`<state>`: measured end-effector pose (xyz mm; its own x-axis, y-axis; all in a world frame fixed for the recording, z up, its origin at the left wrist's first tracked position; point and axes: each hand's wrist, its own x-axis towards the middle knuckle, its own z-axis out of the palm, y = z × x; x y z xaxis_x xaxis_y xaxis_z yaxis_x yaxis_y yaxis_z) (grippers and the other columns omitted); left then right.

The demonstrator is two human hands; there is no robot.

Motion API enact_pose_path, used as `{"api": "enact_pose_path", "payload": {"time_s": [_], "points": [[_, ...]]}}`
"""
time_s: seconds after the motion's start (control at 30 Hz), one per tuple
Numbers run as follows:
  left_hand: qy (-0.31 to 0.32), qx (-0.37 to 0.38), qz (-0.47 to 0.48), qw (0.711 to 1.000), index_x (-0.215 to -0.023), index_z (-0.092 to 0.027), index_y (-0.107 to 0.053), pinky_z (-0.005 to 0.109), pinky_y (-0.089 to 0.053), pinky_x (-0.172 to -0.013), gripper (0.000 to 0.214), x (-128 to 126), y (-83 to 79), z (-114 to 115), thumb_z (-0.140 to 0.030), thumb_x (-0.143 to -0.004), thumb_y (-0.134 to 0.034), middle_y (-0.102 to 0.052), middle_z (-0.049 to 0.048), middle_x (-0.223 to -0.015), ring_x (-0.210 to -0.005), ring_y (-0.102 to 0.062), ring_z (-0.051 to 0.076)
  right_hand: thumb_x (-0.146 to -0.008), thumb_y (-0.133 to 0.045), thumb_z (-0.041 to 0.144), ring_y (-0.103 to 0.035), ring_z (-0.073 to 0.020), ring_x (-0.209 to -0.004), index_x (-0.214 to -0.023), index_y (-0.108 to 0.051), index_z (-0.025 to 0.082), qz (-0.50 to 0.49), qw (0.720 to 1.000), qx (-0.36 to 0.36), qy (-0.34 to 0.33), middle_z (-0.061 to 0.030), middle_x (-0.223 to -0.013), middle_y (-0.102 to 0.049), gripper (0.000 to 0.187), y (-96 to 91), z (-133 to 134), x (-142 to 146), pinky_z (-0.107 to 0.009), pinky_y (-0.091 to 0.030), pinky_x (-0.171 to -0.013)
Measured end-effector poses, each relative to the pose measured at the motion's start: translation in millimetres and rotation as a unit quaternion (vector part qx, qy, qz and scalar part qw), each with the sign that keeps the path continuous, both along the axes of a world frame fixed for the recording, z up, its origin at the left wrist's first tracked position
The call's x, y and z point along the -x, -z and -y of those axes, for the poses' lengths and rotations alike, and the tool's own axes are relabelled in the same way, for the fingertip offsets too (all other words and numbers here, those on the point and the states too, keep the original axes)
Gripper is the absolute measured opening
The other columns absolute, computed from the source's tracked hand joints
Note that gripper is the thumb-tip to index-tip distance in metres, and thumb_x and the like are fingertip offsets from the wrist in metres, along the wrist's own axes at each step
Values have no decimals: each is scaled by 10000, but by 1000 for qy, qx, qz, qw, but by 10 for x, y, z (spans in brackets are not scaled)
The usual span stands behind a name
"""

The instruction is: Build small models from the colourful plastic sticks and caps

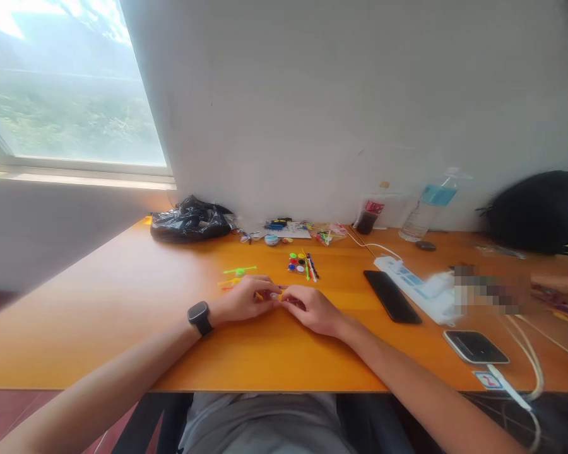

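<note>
My left hand [250, 297], with a dark watch [199, 317] on its wrist, and my right hand [313, 309] meet low over the wooden table [170, 356]. Both have their fingers closed in a pinch around something small; bits of purple and white show between them, too little to name. Just beyond the left hand lie a green plastic arrow [239, 272] and yellow and red pieces partly hidden by it. Past the right fingers stands a set of round coloured pieces [297, 263] in rows, beside yellow, white and dark blue arrow-shaped sticks [312, 267].
A black plastic bag [189, 219] and small loose parts [288, 228] line the wall. A cola bottle [369, 217], water bottle [428, 211], black phone [392, 296], power strip [414, 284], cabled device [476, 347] and black bag [534, 211] are rightward. Another person's hand [556, 291] is far right.
</note>
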<state>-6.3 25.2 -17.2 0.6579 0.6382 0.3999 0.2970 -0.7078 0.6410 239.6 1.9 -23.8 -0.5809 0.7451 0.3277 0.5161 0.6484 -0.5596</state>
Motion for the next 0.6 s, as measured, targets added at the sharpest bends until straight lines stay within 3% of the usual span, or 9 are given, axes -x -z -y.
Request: {"api": "enact_pose_path", "payload": {"time_s": [0.6], "points": [[-12, -13, -8, 1000, -1065, -198, -793, 272, -541, -741, 190, -5, -27, -14, -277, -997, -634, -746, 77, -954, -811, -695, 170, -1002, -586, 225, -571, -154, -688, -945, -664, 216, 14, 1000, 5, -9, -4, -800, -649, 97, -43, 22, -6, -262, -408, -664]]}}
